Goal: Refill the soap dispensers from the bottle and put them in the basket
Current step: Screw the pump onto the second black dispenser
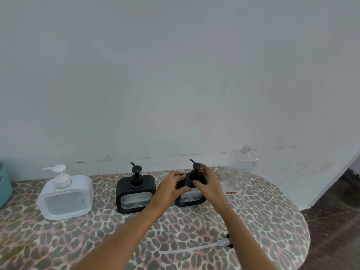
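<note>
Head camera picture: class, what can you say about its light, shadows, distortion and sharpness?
Head view: soft, even light, only faint shadows beside the white dispenser; no harsh glare, just a pale sheen on the clear bottle; the wide lens slants the wall corner at right; the left hand and right hand gripping the right black dispenser look slightly soft.

White dispenser (pixel 65 195), lower left: matt plastic with a frosted window. Middle black dispenser (pixel 136 193) and right black dispenser (pixel 191 200) — matt black plastic, ribbed clear windows. Bottle (pixel 240 168), right of centre — clear, glossy plastic. Table cover (pixel 194 227): smooth, leopard-printed.
</note>
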Motion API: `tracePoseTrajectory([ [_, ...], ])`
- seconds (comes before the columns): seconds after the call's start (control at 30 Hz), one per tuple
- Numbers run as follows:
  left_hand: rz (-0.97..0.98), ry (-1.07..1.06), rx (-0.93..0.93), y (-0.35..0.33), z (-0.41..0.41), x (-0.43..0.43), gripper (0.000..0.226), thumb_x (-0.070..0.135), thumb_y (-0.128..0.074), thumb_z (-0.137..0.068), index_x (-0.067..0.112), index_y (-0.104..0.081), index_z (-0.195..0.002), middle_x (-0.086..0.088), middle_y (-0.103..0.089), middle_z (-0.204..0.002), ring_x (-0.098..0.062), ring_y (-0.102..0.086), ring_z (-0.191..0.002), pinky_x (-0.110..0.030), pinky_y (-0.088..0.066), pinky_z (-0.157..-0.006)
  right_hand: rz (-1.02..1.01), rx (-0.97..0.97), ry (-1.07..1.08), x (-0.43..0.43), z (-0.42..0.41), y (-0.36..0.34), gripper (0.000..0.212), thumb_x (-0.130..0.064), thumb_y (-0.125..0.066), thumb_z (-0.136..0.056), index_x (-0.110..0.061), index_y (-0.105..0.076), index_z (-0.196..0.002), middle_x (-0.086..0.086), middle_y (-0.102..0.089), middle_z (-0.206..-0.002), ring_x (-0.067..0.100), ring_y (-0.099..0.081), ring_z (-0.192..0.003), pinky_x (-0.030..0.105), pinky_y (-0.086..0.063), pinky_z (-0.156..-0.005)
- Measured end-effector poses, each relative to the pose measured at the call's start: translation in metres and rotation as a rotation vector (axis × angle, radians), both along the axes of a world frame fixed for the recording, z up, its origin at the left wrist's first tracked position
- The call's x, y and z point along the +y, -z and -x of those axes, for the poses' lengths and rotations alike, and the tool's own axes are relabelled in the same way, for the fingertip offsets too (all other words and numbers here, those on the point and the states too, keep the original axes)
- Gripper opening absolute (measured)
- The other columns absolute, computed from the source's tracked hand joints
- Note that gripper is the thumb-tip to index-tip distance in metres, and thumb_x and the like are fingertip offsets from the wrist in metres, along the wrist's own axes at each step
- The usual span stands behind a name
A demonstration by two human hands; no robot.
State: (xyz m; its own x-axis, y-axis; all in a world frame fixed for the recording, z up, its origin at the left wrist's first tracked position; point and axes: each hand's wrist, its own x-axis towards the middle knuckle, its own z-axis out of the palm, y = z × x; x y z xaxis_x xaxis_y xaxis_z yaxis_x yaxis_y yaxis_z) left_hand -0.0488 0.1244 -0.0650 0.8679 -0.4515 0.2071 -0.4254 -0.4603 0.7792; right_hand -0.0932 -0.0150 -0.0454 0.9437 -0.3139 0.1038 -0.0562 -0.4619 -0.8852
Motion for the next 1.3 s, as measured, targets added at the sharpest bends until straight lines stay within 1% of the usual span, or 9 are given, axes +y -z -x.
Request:
tracePoseTrajectory([
  [0.17, -0.004, 0.001, -0.004, -0.001, 0.0, 0.0, 0.051, 0.024, -0.066, -0.082, 0.006, -0.051, -0.128, -0.005, -0.049, -0.127, -0.018, -0.05, -0.118, -0.029, -0.042, -0.102, 0.114, -0.032, 0.073, -0.002, -0.005, 0.004, 0.035, -0.011, -0.067, -0.08, -0.01, -0.059, -0.114, 0.006, -0.064, -0.108, 0.016, -0.056, -0.099, 0.028, -0.044, -0.09],
  [0.3, -0.013, 0.005, -0.005, 0.0, -0.001, 0.0, 0.052, 0.023, -0.066, -0.082, 0.007, -0.05, -0.129, -0.005, -0.049, -0.127, -0.018, -0.05, -0.118, -0.027, -0.042, -0.101, 0.173, -0.034, 0.12, 0.001, -0.011, 0.006, 0.035, -0.019, -0.07, -0.078, -0.009, -0.059, -0.109, 0.002, -0.056, -0.099, 0.015, -0.051, -0.094, 0.021, -0.035, -0.08],
  [0.53, 0.007, 0.007, 0.009, 0.001, 0.0, 0.0, 0.051, 0.023, -0.066, -0.082, 0.006, -0.05, -0.128, -0.003, -0.049, -0.126, -0.017, -0.051, -0.117, -0.027, -0.042, -0.101, 0.124, -0.001, 0.016, -0.001, -0.007, 0.002, 0.032, -0.014, -0.064, -0.081, -0.014, -0.059, -0.113, 0.002, -0.062, -0.102, 0.02, -0.057, -0.101, 0.031, -0.045, -0.088],
  [0.77, 0.006, 0.013, -0.004, 0.002, 0.0, 0.0, 0.051, 0.024, -0.066, -0.082, 0.007, -0.05, -0.128, -0.004, -0.049, -0.126, -0.016, -0.05, -0.117, -0.025, -0.041, -0.101, 0.155, -0.007, 0.124, 0.001, -0.01, 0.005, 0.038, -0.02, -0.071, -0.079, -0.008, -0.057, -0.112, 0.001, -0.06, -0.103, 0.009, -0.052, -0.093, 0.016, -0.036, -0.079],
  [0.9, -0.006, 0.009, -0.007, 0.003, -0.002, 0.0, 0.053, 0.025, -0.066, -0.082, 0.007, -0.05, -0.129, -0.004, -0.049, -0.126, -0.017, -0.05, -0.118, -0.027, -0.042, -0.102, 0.17, -0.015, 0.167, 0.003, -0.01, 0.004, 0.041, -0.023, -0.072, -0.078, -0.007, -0.056, -0.112, -0.003, -0.056, -0.098, 0.008, -0.049, -0.091, -0.001, -0.037, -0.072],
  [0.97, -0.004, 0.012, -0.006, 0.003, -0.003, 0.0, 0.052, 0.025, -0.066, -0.082, 0.007, -0.05, -0.129, -0.005, -0.049, -0.126, -0.017, -0.05, -0.117, -0.027, -0.042, -0.101, 0.208, 0.013, 0.157, 0.002, -0.01, 0.004, 0.041, -0.027, -0.072, -0.077, -0.011, -0.058, -0.112, -0.002, -0.06, -0.102, 0.012, -0.054, -0.098, 0.013, -0.04, -0.09],
  [1.03, 0.006, 0.011, 0.0, 0.003, -0.002, 0.0, 0.052, 0.024, -0.066, -0.082, 0.007, -0.05, -0.128, -0.004, -0.049, -0.125, -0.017, -0.051, -0.116, -0.027, -0.043, -0.101, 0.208, 0.037, 0.092, -0.001, -0.01, 0.003, 0.037, -0.026, -0.071, -0.077, -0.014, -0.06, -0.111, 0.002, -0.064, -0.107, 0.018, -0.057, -0.103, 0.034, -0.043, -0.094],
  [1.17, 0.02, 0.016, 0.008, 0.003, -0.002, 0.0, 0.051, 0.024, -0.067, -0.082, 0.006, -0.051, -0.127, -0.004, -0.049, -0.123, -0.018, -0.052, -0.115, -0.031, -0.043, -0.102, 0.202, 0.035, 0.02, -0.004, -0.009, -0.001, 0.031, -0.016, -0.067, -0.08, -0.011, -0.064, -0.11, 0.006, -0.067, -0.104, 0.021, -0.06, -0.101, 0.026, -0.045, -0.085],
  [1.3, 0.028, 0.014, 0.004, 0.004, -0.001, 0.0, 0.05, 0.024, -0.066, -0.082, 0.007, -0.051, -0.127, -0.003, -0.049, -0.124, -0.017, -0.051, -0.116, -0.03, -0.042, -0.102, 0.192, 0.046, 0.103, 0.0, -0.013, 0.004, 0.035, -0.025, -0.072, -0.074, -0.015, -0.065, -0.107, 0.002, -0.068, -0.102, 0.018, -0.061, -0.1, 0.043, -0.042, -0.097],
])
